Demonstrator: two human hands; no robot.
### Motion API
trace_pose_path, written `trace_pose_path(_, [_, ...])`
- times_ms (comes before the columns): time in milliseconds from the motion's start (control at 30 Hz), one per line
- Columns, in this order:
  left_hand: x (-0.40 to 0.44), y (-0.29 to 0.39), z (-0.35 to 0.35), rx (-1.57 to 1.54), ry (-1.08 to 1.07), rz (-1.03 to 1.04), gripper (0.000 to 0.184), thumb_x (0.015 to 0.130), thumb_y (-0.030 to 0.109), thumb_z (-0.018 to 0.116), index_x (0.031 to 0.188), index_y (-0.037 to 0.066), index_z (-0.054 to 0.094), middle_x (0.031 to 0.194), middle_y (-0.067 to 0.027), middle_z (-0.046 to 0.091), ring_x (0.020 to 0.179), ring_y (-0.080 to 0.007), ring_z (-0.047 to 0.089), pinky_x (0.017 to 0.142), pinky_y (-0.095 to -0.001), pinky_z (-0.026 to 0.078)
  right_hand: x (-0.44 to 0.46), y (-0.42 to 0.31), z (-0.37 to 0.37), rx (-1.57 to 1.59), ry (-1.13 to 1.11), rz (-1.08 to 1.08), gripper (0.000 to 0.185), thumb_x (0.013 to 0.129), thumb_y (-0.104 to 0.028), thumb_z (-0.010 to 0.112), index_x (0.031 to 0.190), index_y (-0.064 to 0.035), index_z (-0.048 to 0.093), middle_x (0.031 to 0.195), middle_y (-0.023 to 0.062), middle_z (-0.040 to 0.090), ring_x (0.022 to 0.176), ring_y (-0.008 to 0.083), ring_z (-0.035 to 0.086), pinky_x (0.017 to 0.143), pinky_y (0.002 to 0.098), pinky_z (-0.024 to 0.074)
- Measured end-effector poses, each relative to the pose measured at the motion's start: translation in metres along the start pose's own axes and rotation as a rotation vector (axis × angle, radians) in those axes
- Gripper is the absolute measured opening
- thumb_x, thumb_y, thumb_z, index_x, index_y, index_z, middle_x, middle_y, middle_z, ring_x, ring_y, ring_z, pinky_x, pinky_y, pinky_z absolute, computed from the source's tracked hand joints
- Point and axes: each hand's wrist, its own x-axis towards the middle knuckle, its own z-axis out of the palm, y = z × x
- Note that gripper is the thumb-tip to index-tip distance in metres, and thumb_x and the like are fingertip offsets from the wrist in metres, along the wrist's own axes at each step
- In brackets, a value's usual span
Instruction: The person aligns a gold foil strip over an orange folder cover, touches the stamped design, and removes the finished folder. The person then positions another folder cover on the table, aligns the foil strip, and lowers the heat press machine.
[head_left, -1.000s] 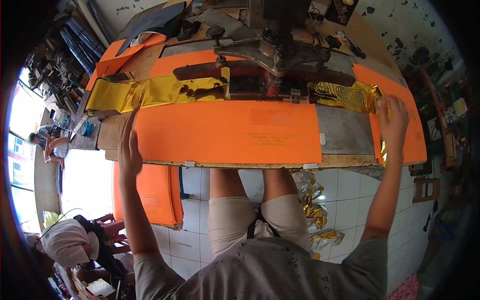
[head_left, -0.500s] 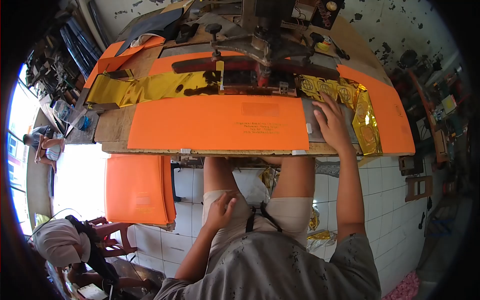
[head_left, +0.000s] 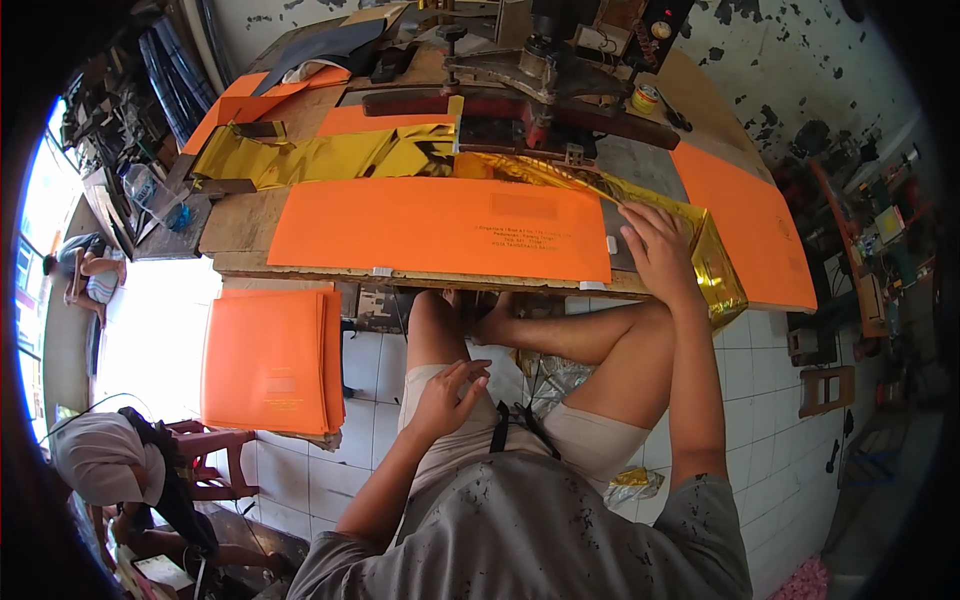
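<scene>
My right hand (head_left: 660,252) has its fingers closed on the edge of the gold foil strip (head_left: 708,235), to the right of the press. The foil slants, creased, from beneath the press head (head_left: 535,125) to my fingers. My left hand (head_left: 447,402) hovers by my thigh, holding nothing, fingers loosely apart. On the wooden bench in front of me lies an orange paper sheet (head_left: 400,232) with small printed text and a faint rectangle. Another stretch of gold foil (head_left: 325,157) runs left of the press.
A stack of orange sheets (head_left: 265,360) sits low on the left. More orange sheets (head_left: 745,225) lie at the bench's right. A small can (head_left: 645,98) stands behind the press. Another person (head_left: 130,470) bends at lower left; one more sits farther back.
My right hand has taken hold of the foil and drawn it toward me, so it is now slanted and creased. My right leg has swung outward. My left hand stays near my thigh.
</scene>
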Motion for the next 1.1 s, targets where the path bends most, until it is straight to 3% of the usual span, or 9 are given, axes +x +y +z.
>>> trace_pose_path(100, [0.007, 0.010, -0.004, 0.015, 0.003, 0.084, 0.031, 0.107, 0.019, 0.058, 0.131, 0.000, 0.065, 0.110, -0.0159, 0.074, 0.101, -0.0307, 0.072, 0.086, -0.0387, 0.057, -0.019, -0.027, -0.020, -0.002, 0.013, -0.023, 0.030, 0.103, -0.019, 0.063, 0.127, -0.0018, 0.069, 0.135, 0.0100, 0.067, 0.129, 0.0293, 0.058, 0.108, 0.0436, 0.0424])
trace_pose_path(200, [0.017, 0.034, -0.006, -0.149, -0.025, 0.046, 0.033, 0.108, 0.021, 0.057, 0.131, -0.002, 0.064, 0.115, -0.0168, 0.073, 0.106, -0.0292, 0.072, 0.092, -0.0385, 0.056, -0.043, -0.060, -0.042, 0.031, -0.012, -0.023, 0.029, 0.100, -0.016, 0.066, 0.125, -0.0010, 0.071, 0.131, 0.0106, 0.069, 0.127, 0.0300, 0.061, 0.106, 0.0461, 0.0440])
trace_pose_path(400, [0.035, 0.060, 0.008, -0.567, -0.154, 0.087, 0.050, 0.108, 0.022, 0.059, 0.152, 0.001, 0.049, 0.140, -0.0164, 0.064, 0.130, -0.0265, 0.062, 0.109, -0.0394, 0.047, -0.098, -0.112, -0.075, 0.114, -0.088, -0.084, 0.031, 0.095, -0.018, 0.072, 0.122, -0.0038, 0.075, 0.125, 0.0106, 0.072, 0.118, 0.0290, 0.067, 0.097, 0.0457, 0.0482])
trace_pose_path(600, [0.042, 0.067, 0.018, -1.097, -0.141, 0.087, 0.071, 0.108, 0.027, 0.061, 0.165, 0.003, 0.025, 0.164, -0.0151, 0.039, 0.147, -0.0284, 0.045, 0.121, -0.0453, 0.035, -0.140, -0.135, -0.087, 0.429, -0.135, -0.100, 0.033, 0.088, -0.021, 0.081, 0.117, -0.0075, 0.079, 0.118, 0.0062, 0.075, 0.102, 0.0253, 0.071, 0.087, 0.0405, 0.0513])
trace_pose_path(733, [0.025, 0.066, -0.004, -1.097, -0.091, 0.034, 0.082, 0.101, 0.042, 0.070, 0.161, 0.001, 0.032, 0.164, -0.0144, 0.039, 0.146, -0.0284, 0.047, 0.120, -0.0466, 0.037, -0.152, -0.150, -0.072, 0.770, -0.190, -0.117, 0.024, 0.084, -0.024, 0.086, 0.103, -0.0089, 0.083, 0.108, 0.0081, 0.077, 0.093, 0.0234, 0.073, 0.077, 0.0376, 0.0536])
trace_pose_path(867, [0.004, 0.082, -0.040, -1.104, -0.038, 0.089, 0.084, 0.095, 0.054, 0.070, 0.153, 0.000, 0.042, 0.127, -0.0261, 0.068, 0.126, -0.0347, 0.065, 0.111, -0.0474, 0.047, -0.147, -0.156, -0.054, 1.150, -0.328, -0.147, 0.027, 0.082, -0.019, 0.089, 0.108, -0.0131, 0.083, 0.118, 0.0080, 0.076, 0.106, 0.0241, 0.073, 0.086, 0.0375, 0.0566])
trace_pose_path(933, [-0.012, 0.077, -0.054, -1.076, 0.059, 0.094, 0.084, 0.093, 0.055, 0.073, 0.147, -0.002, 0.044, 0.109, -0.0253, 0.071, 0.107, -0.0352, 0.073, 0.092, -0.0442, 0.061, -0.143, -0.151, -0.046, 1.242, -0.359, -0.161, 0.028, 0.082, -0.017, 0.090, 0.109, -0.0141, 0.083, 0.121, 0.0076, 0.076, 0.109, 0.0254, 0.073, 0.090, 0.0384, 0.0567])
trace_pose_path(1033, [-0.035, 0.076, -0.081, -0.994, 0.252, 0.177, 0.080, 0.094, 0.051, 0.075, 0.146, -0.001, 0.043, 0.089, -0.0203, 0.071, 0.071, -0.0297, 0.073, 0.067, -0.0399, 0.063, -0.136, -0.120, -0.027, 1.010, -0.141, -0.019, 0.026, 0.088, -0.024, 0.084, 0.109, -0.0092, 0.080, 0.124, 0.0084, 0.073, 0.118, 0.0302, 0.067, 0.102, 0.0457, 0.0496])
trace_pose_path(1100, [-0.048, 0.071, -0.101, -0.937, 0.280, 0.266, 0.082, 0.093, 0.055, 0.075, 0.144, 0.001, 0.042, 0.078, -0.0166, 0.069, 0.063, -0.0248, 0.070, 0.057, -0.0363, 0.060, -0.131, -0.098, -0.015, 0.672, 0.036, 0.125, 0.030, 0.093, -0.029, 0.078, 0.113, -0.0069, 0.078, 0.130, 0.0102, 0.070, 0.127, 0.0329, 0.061, 0.110, 0.0488, 0.0430])
